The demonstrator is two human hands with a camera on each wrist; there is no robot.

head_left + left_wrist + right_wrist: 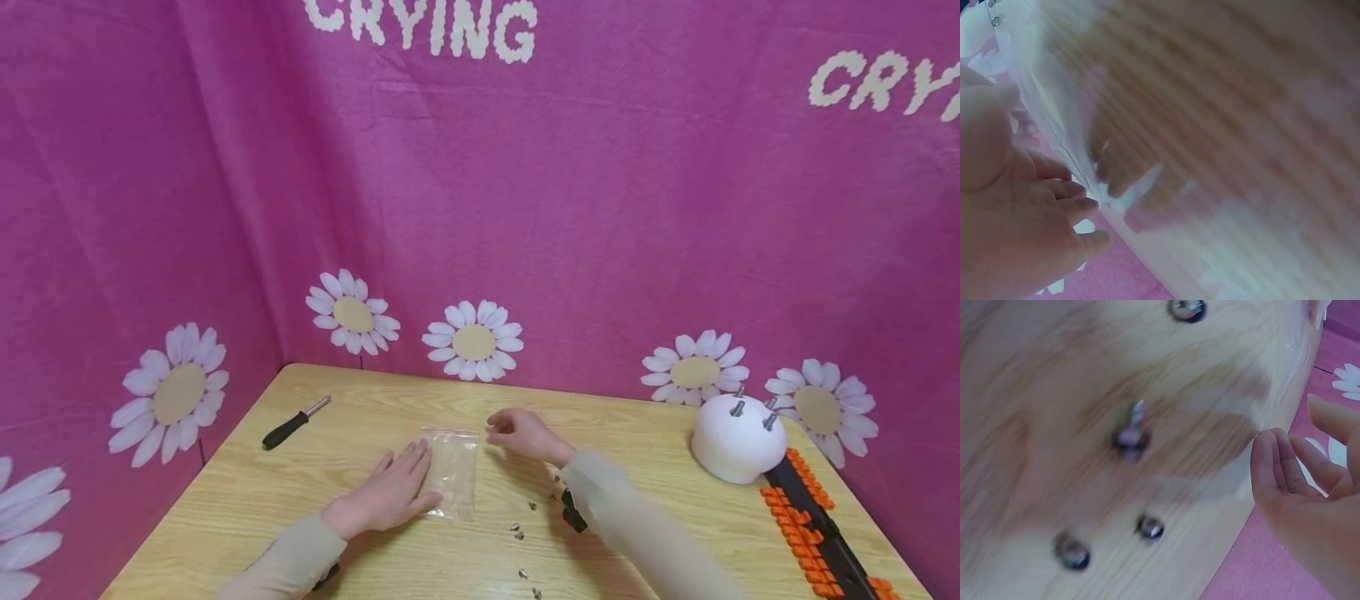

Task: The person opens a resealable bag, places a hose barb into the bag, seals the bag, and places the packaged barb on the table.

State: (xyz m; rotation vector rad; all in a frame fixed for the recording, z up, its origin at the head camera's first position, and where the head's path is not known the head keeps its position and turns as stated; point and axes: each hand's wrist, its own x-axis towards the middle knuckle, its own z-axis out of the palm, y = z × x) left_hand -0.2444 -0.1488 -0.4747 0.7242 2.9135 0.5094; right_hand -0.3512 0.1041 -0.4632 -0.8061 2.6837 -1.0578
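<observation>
A clear zip-top plastic bag (454, 477) lies flat on the wooden table. My left hand (390, 492) rests on its left edge with the fingers spread straight. Just right of the bag's upper end is my right hand (522, 433), its fingers loosely bent. In the right wrist view the fingertips (1264, 440) come down at the tabletop, and the thumb stands apart from them. A tiny pale glint shows at one fingertip; what it is cannot be told. Several small metal screws (515, 527) lie scattered on the near side of the right hand.
A black-handled screwdriver (286, 429) lies at the far left. Towards the right edge stands a white dome (738, 442) with metal bolts sticking up, beside a black bar (821, 525) with orange ribbed pieces. A pink cloth (585, 250) with daisies hangs behind the table (360, 400).
</observation>
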